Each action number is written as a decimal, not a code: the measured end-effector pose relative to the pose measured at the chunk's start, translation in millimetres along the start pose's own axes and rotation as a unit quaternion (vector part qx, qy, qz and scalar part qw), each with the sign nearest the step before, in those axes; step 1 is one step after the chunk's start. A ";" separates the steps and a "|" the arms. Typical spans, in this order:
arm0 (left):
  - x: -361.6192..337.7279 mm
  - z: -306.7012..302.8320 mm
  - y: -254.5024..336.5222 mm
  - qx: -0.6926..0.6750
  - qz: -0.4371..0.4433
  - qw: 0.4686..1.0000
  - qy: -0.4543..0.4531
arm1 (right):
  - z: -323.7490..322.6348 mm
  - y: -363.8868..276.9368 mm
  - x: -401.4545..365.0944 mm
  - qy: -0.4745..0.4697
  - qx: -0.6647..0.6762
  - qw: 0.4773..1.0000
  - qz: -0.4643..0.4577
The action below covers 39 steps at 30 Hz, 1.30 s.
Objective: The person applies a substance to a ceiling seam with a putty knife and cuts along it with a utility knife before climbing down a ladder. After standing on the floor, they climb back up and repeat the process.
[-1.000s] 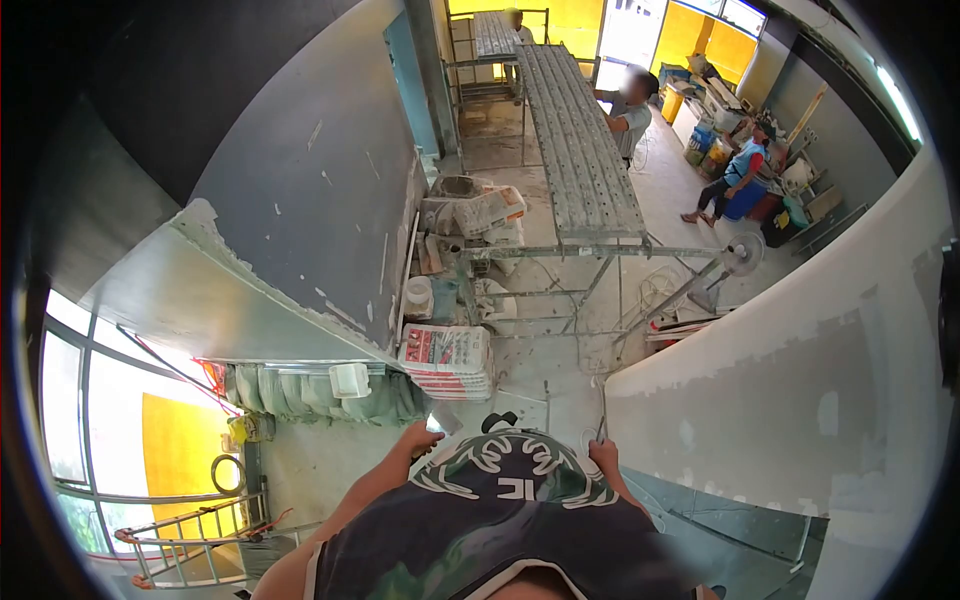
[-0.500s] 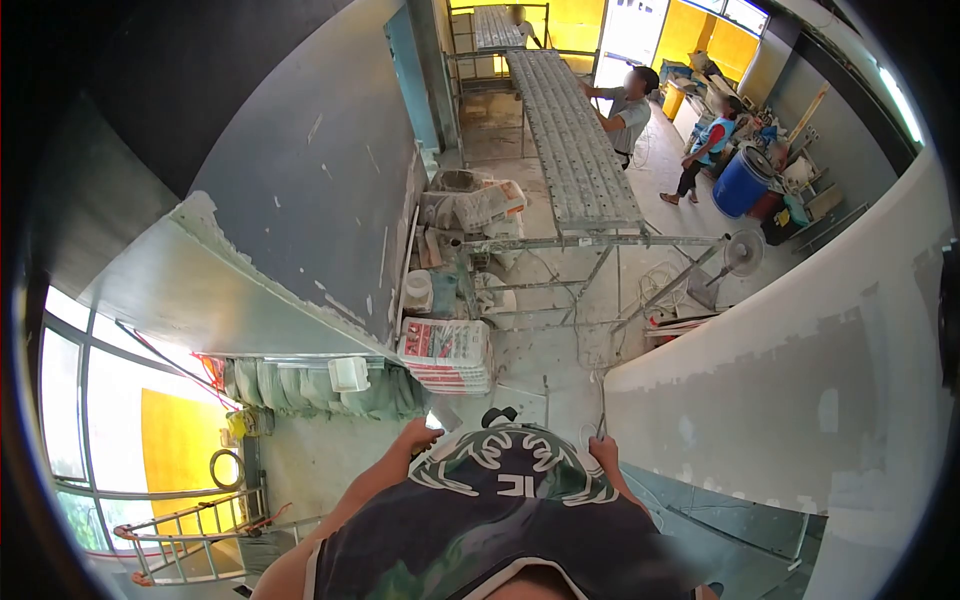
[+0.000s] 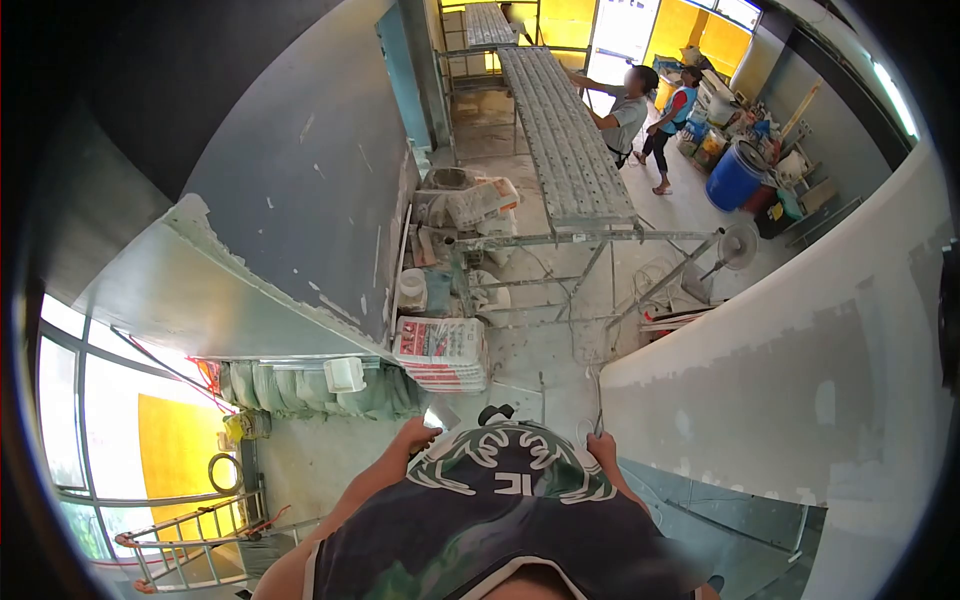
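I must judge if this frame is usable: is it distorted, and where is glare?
Head view: fisheye bends the scaffold planks and the wall; corners are black; the window at lower left is blown out; the left hand and right hand look small but sharp.

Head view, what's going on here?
A person stands high above a building-site floor, beside a patched curved wall. Their left hand holds a flat blade, and their right hand holds a thin tool. Below are scaffolding, stacked sacks and two other people.
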<state>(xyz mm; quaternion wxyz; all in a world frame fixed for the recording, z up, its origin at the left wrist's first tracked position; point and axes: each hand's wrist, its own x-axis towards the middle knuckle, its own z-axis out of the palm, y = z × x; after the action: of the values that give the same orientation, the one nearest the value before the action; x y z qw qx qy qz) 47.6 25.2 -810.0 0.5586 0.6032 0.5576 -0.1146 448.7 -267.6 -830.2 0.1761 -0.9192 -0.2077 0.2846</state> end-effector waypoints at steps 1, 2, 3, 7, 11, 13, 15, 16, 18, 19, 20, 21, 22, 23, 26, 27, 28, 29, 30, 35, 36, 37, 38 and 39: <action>1.2 0.3 -1.4 0.010 -0.012 1.000 0.015 | -6.9 -7.6 -6.2 0.000 0.000 1.000 0.000; 2.3 0.7 -2.9 0.010 -0.012 1.000 0.015 | -14.4 -14.8 -12.7 -0.011 0.019 1.000 0.010; 0.8 0.4 -1.9 0.009 -0.009 1.000 0.008 | -13.3 -11.7 -10.9 -0.021 0.038 0.999 0.019; -2.5 -2.6 5.1 0.009 -0.010 1.000 -0.012 | -13.1 -16.5 -9.8 0.002 0.025 1.000 0.012; -13.1 -1.8 16.2 -0.027 0.017 0.999 -0.005 | -13.8 -17.1 -9.4 -0.010 0.020 1.000 0.020; -16.5 -2.6 21.0 -0.041 0.005 0.999 -0.006 | -8.3 -11.7 -3.7 -0.006 0.012 1.000 0.015; -19.2 -3.3 24.9 -0.027 0.005 1.000 -0.005 | -3.9 -6.4 0.3 0.001 0.006 1.000 0.004; -20.2 -3.6 26.4 -0.019 0.005 1.000 -0.004 | -2.3 -4.1 1.8 0.001 0.007 1.000 0.004; -21.7 -4.0 27.7 -0.018 0.018 1.000 -0.002 | -0.7 -1.6 4.0 -0.008 0.013 1.000 0.005; -22.2 -4.0 27.4 -0.023 0.030 0.999 -0.002 | -0.4 -1.3 4.5 -0.008 0.013 1.000 0.005; -22.0 -4.0 27.6 -0.024 0.030 0.999 -0.002 | 0.0 -0.7 4.6 -0.005 0.010 1.000 0.005; -20.9 -3.9 26.9 -0.023 0.020 1.000 -0.005 | -0.7 -1.7 3.3 -0.003 0.007 1.000 0.006; -20.5 -3.8 25.8 -0.022 0.015 1.000 -0.006 | -1.6 -2.5 2.1 -0.003 0.007 1.000 0.006; -19.9 -3.8 24.5 -0.022 0.009 1.000 -0.008 | -2.6 -3.1 1.3 -0.008 0.010 1.000 0.010; -21.0 -4.3 24.0 -0.013 -0.002 1.000 -0.010 | -1.3 -1.4 1.9 -0.013 0.014 1.000 0.011; -23.0 -4.7 24.9 0.000 -0.002 1.000 -0.009 | -0.4 -0.4 2.5 -0.014 0.016 1.000 0.009; -24.8 -4.9 26.0 0.007 -0.002 1.000 -0.008 | 0.6 0.8 2.8 -0.014 0.017 1.000 0.009; -26.6 -5.1 27.2 0.014 -0.003 1.000 -0.008 | 1.6 2.0 3.3 -0.015 0.013 1.000 0.006; -27.6 -3.8 26.8 0.011 0.003 1.000 -0.007 | 0.1 0.7 2.4 -0.016 0.009 1.000 0.003; -33.7 -2.4 30.4 0.042 -0.003 0.999 -0.003 | -19.1 -16.9 -12.8 -0.040 0.031 0.999 0.012; -32.4 -0.9 27.5 0.021 0.000 1.000 -0.002 | -19.2 -16.8 -13.5 -0.058 0.047 0.997 0.028; -31.2 0.4 23.6 0.002 0.003 1.000 -0.002 | -17.8 -16.3 -14.9 -0.059 0.049 0.997 0.029; -30.1 -0.2 19.2 0.004 0.002 1.000 -0.004 | -16.5 -16.7 -17.0 -0.055 0.050 0.997 0.019; -31.1 -1.2 19.8 0.001 0.007 1.000 -0.005 | -13.4 -13.5 -15.8 -0.049 0.051 0.997 0.009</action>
<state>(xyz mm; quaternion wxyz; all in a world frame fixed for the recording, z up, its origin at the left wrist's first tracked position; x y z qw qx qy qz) 51.9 14.1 -775.1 0.5615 0.6069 0.5508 -0.1144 441.0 -266.4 -806.7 0.2095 -0.8957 -0.1936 0.3412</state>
